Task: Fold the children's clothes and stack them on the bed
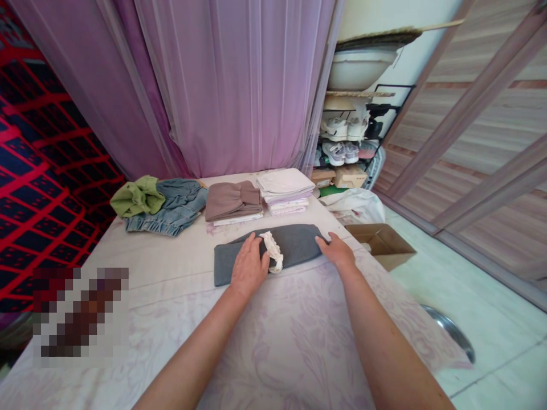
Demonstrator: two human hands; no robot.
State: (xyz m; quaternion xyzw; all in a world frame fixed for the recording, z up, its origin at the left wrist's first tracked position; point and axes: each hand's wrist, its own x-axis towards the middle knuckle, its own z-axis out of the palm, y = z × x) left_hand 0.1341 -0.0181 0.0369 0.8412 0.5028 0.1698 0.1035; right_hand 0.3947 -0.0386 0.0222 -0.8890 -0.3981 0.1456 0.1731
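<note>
From here I judge this a folding step: the dark-grey garment (299, 242) (cream ruffle (274, 252) near its middle) lies on the bed (307, 327). My left hand (248, 265) rests flat on it; my right hand's (339, 250) grip pinches its right end. Next probably calls for turning that end inward. The carton's (349, 177) faint marks defeat me.

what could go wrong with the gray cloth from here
The folded gray cloth might crease or come out of line if the right hand tugs its end while the left hand presses on it. The white frilly piece across it could bunch or shift; whether it is attached is unclear. The pale folded stack, near the right edge of the sheeted surface, might topple if bumped.
</note>
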